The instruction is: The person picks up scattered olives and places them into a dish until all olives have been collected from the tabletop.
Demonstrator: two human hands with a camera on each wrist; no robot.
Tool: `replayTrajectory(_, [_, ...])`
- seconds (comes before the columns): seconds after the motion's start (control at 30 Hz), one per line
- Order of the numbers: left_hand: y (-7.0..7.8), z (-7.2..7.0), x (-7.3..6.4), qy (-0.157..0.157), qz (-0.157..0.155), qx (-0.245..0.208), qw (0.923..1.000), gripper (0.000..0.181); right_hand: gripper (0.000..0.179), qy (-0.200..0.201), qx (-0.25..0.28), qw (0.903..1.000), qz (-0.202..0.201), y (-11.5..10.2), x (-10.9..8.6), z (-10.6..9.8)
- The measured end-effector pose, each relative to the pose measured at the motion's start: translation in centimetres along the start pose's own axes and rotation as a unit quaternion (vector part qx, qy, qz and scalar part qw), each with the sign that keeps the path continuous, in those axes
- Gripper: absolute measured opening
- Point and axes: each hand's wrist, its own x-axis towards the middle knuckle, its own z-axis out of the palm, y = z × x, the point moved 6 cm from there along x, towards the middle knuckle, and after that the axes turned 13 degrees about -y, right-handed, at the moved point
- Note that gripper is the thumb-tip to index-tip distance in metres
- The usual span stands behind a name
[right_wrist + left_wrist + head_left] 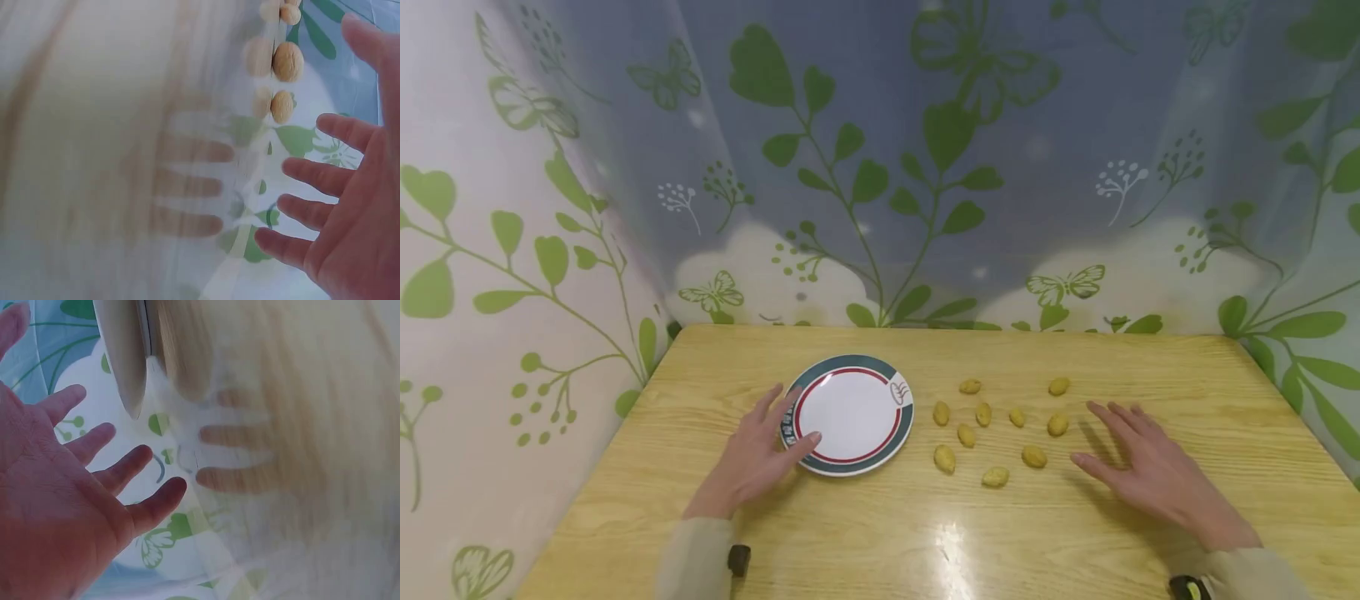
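Note:
My left hand is at the left side of a white plate with a dark green rim and a red ring. Its fingers are spread, and the thumb and fingertips overlap the rim in the head view. In the left wrist view the palm of that hand shows beside the plate's edge. To the right of the plate lie several small yellow-brown, wrinkled, nut-like pieces. My right hand hovers just right of them, fingers apart and holding nothing. The right wrist view shows the nearest wrinkled piece beyond the fingertips.
Everything lies on a light wooden table with a glossy surface. A curtain printed with green leaves and butterflies hangs behind the far edge and along both sides. Dark bands sit at the wrists, by the light sleeves.

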Motion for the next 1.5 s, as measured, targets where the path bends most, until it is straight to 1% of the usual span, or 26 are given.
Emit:
replayTrajectory(0.13, [0.0, 0.2, 0.4, -0.016, -0.005, -0.01, 0.9998, 0.086, 0.077, 0.005, 0.011, 0.9999, -0.007, -0.8, 0.4, 0.0])
replayTrajectory(0.33, [-0.3, 0.2, 0.9, -0.024, -0.018, -0.017, 0.9994, 0.087, 0.069, 0.022, 0.038, 0.9987, -0.028, -1.5, 1.0, -0.3])
replayTrajectory(0.47, [-0.5, 0.2, 1.2, -0.029, -0.014, -0.031, 0.999, 0.087, 0.062, 0.032, 0.058, 0.9969, -0.042, -1.5, 1.5, -0.4])
replayTrajectory(0.6, [-0.5, 0.0, 1.3, -0.043, -0.012, -0.058, 0.9973, 0.089, 0.057, 0.03, 0.077, 0.9959, -0.038, -1.3, 2.1, -0.5])
replayTrajectory(0.67, [-0.5, -0.1, 1.4, -0.05, -0.015, -0.074, 0.9958, 0.091, 0.056, 0.024, 0.084, 0.9957, -0.029, -1.1, 2.3, -0.5])
replayTrajectory(0.77, [-0.7, -0.1, 1.6, -0.058, -0.025, -0.084, 0.9944, 0.093, 0.056, 0.014, 0.093, 0.9953, -0.02, -0.9, 2.6, -0.4])
replayTrajectory(0.9, [-1.0, 0.1, 1.9, -0.062, -0.033, -0.088, 0.9936, 0.094, 0.055, 0.014, 0.099, 0.9948, -0.019, -0.7, 2.8, -0.4])
replayTrajectory(1.17, [-1.3, 0.0, 2.5, -0.078, -0.021, -0.118, 0.9897, 0.092, 0.053, 0.008, 0.105, 0.9942, -0.024, -0.4, 3.3, -0.2])
replayTrajectory(1.5, [-2.2, 0.4, 3.1, -0.088, -0.021, -0.148, 0.9849, 0.092, 0.051, 0.006, 0.119, 0.9925, -0.028, -0.5, 3.3, -0.3])
